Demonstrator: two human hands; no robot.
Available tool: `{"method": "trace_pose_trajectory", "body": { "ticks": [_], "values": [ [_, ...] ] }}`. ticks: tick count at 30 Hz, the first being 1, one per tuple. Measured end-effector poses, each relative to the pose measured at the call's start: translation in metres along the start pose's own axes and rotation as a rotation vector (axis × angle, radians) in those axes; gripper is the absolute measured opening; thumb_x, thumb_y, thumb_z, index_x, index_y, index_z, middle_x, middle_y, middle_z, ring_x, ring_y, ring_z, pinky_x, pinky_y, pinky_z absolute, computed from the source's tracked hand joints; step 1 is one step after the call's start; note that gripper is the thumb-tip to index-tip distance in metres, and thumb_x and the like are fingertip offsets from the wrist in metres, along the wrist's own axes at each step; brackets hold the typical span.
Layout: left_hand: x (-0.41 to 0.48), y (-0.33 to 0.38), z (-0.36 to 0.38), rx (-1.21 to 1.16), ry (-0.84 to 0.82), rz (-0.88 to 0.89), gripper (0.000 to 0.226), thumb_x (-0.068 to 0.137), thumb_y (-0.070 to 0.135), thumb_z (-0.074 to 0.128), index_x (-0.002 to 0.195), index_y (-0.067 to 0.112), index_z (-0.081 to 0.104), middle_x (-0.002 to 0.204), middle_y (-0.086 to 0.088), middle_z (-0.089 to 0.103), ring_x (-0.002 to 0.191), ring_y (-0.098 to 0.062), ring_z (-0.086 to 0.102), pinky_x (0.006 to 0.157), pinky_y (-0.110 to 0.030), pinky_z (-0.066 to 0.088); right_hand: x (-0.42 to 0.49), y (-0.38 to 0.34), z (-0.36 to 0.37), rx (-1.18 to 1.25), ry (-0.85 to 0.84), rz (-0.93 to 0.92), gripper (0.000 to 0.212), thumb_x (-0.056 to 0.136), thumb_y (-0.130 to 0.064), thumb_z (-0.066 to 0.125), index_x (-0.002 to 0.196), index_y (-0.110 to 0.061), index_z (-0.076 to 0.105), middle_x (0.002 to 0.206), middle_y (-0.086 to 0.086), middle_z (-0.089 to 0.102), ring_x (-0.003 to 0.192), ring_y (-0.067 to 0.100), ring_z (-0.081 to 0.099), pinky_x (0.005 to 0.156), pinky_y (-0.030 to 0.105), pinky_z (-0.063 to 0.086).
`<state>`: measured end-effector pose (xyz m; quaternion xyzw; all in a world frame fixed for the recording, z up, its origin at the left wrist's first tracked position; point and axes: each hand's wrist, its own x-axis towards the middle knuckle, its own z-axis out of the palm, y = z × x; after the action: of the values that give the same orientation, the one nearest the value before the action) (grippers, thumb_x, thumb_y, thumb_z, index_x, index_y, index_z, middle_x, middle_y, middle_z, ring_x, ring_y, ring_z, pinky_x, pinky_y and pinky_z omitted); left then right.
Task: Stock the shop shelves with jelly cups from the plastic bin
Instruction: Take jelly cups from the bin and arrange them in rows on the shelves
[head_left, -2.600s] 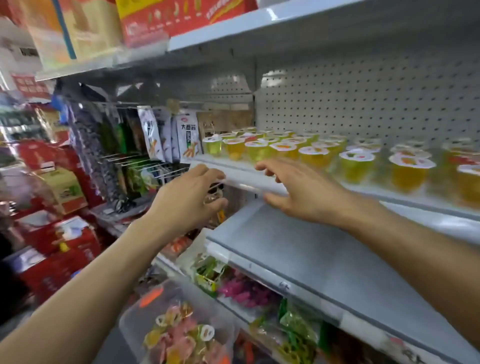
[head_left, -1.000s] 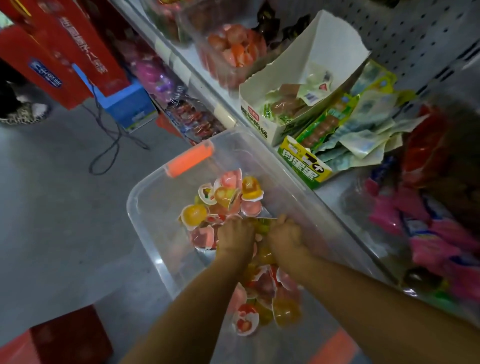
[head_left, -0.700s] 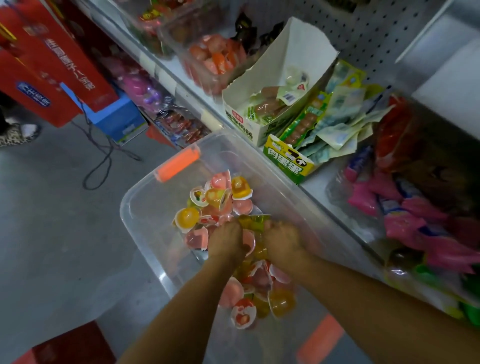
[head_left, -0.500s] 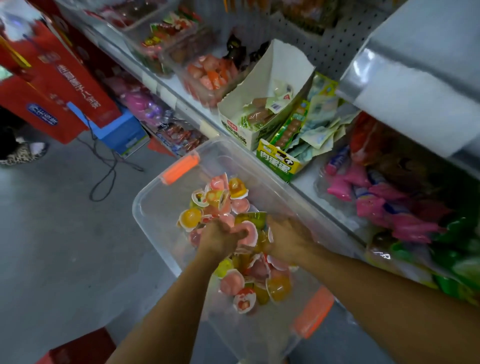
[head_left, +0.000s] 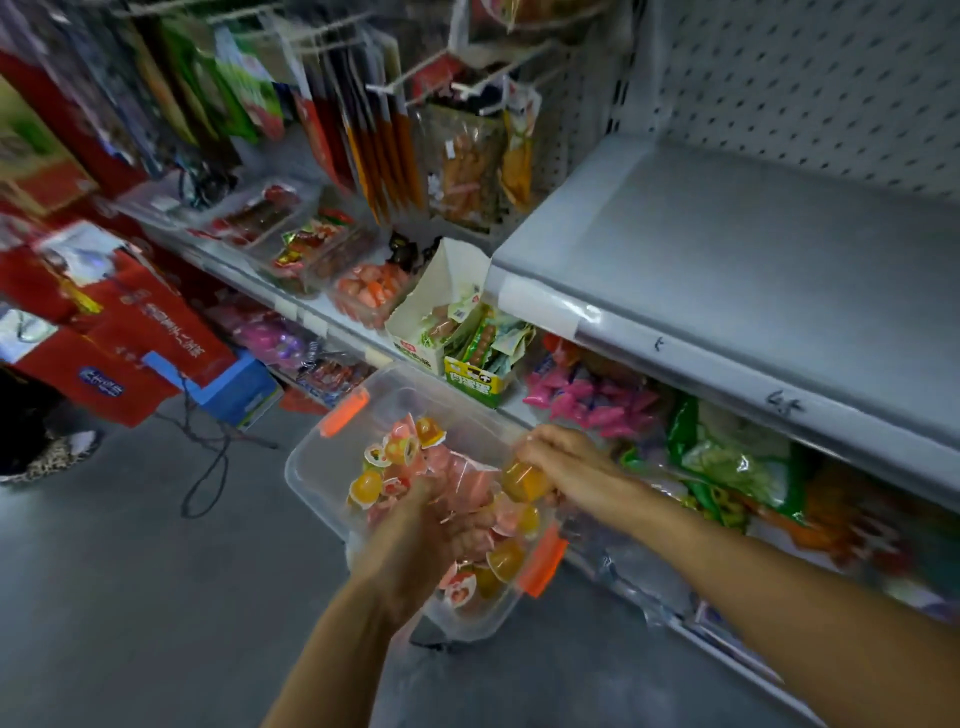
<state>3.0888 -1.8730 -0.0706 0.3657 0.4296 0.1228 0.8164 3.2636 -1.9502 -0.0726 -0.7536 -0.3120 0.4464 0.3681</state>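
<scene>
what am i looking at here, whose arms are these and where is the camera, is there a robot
No robot: these are a person's bare arms, filmed by one wide-angle camera worn on their head, looking down. A clear plastic bin with orange latches stands low beside the shop shelves, with loose jelly cups inside. The right hand pinches an orange jelly cup; the left hand grips pink jelly cups, somewhat blurred. A grey shelf runs above on the right.

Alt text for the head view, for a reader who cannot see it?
The left hand grips pink jelly cups and the right hand an orange jelly cup over a clear plastic bin of more cups, beside shop shelves.
</scene>
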Motion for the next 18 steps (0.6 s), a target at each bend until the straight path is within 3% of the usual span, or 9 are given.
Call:
{"method": "trace_pose_trajectory", "body": {
  "ticks": [2, 5, 7, 9, 12, 13, 15, 18],
  "values": [
    [-0.016, 0.008, 0.013, 0.093, -0.071, 0.025, 0.029, 0.102, 0.02, 0.039, 0.105, 0.001, 0.061, 0.088, -0.017, 0.069, 0.075, -0.027, 0.065, 0.074, -0.039, 0.053, -0.024, -0.01, -0.014, 0.049, -0.006, -0.006, 0.028, 0.088, -0.038, 0.057, 0.102, -0.015, 0.066, 0.086, 0.01, 0.065, 0.07, 0.016, 0.06, 0.059, 0.028, 0.044],
    [-0.039, 0.017, 0.04, 0.235, -0.117, 0.088, 0.02, 0.094, 0.009, 0.051, 0.114, 0.004, 0.049, 0.091, -0.02, 0.065, 0.079, -0.031, 0.062, 0.076, -0.043, 0.048, -0.06, -0.02, -0.037, 0.129, 0.009, -0.051, 0.018, 0.089, -0.027, 0.064, 0.106, -0.024, 0.068, 0.103, 0.011, 0.07, 0.083, 0.022, 0.066, 0.063, 0.03, 0.049],
    [-0.056, 0.02, 0.067, 0.289, -0.107, 0.18, 0.02, 0.094, 0.01, 0.056, 0.112, 0.003, 0.05, 0.091, -0.018, 0.065, 0.08, -0.028, 0.064, 0.074, -0.039, 0.052, -0.086, -0.026, -0.056, 0.153, -0.005, -0.089, 0.026, 0.084, -0.026, 0.07, 0.109, -0.03, 0.065, 0.108, 0.004, 0.067, 0.082, 0.02, 0.068, 0.064, 0.03, 0.054],
    [-0.07, 0.019, 0.09, 0.295, -0.092, 0.241, 0.014, 0.095, 0.009, 0.055, 0.107, 0.004, 0.052, 0.087, -0.013, 0.068, 0.079, -0.026, 0.067, 0.071, -0.036, 0.053, -0.11, -0.035, -0.073, 0.167, 0.027, -0.104, 0.041, 0.073, -0.031, 0.079, 0.109, -0.032, 0.06, 0.107, 0.001, 0.066, 0.073, 0.013, 0.064, 0.058, 0.025, 0.05],
    [-0.106, 0.011, 0.144, 0.27, -0.067, 0.308, 0.012, 0.096, 0.014, 0.054, 0.102, 0.003, 0.056, 0.079, -0.009, 0.071, 0.079, -0.025, 0.068, 0.072, -0.037, 0.053, -0.163, -0.036, -0.112, 0.234, 0.137, -0.164, 0.062, 0.052, -0.036, 0.084, 0.107, -0.021, 0.061, 0.102, 0.006, 0.072, 0.088, 0.025, 0.07, 0.073, 0.039, 0.056],
    [-0.119, 0.006, 0.163, 0.261, -0.075, 0.332, 0.012, 0.096, 0.014, 0.054, 0.099, 0.004, 0.058, 0.077, -0.009, 0.071, 0.078, -0.024, 0.067, 0.073, -0.036, 0.054, -0.182, -0.034, -0.126, 0.253, 0.164, -0.187, 0.056, 0.057, -0.03, 0.085, 0.106, -0.017, 0.062, 0.1, 0.007, 0.072, 0.087, 0.024, 0.07, 0.074, 0.038, 0.057],
    [-0.147, -0.006, 0.199, 0.241, -0.103, 0.375, 0.013, 0.095, 0.014, 0.055, 0.097, 0.004, 0.061, 0.079, -0.009, 0.071, 0.078, -0.023, 0.067, 0.073, -0.034, 0.054, -0.223, -0.032, -0.154, 0.257, 0.194, -0.23, 0.041, 0.071, -0.014, 0.082, 0.108, -0.014, 0.063, 0.096, 0.007, 0.071, 0.075, 0.015, 0.067, 0.062, 0.026, 0.054],
    [-0.186, -0.026, 0.248, 0.266, -0.113, 0.424, 0.017, 0.093, 0.016, 0.058, 0.095, 0.004, 0.069, 0.085, -0.011, 0.07, 0.079, -0.019, 0.065, 0.078, -0.033, 0.054, -0.285, -0.024, -0.193, 0.218, 0.233, -0.293, 0.042, 0.076, -0.011, 0.078, 0.115, -0.015, 0.063, 0.103, 0.007, 0.07, 0.077, 0.011, 0.064, 0.06, 0.017, 0.047]
  ]
}}
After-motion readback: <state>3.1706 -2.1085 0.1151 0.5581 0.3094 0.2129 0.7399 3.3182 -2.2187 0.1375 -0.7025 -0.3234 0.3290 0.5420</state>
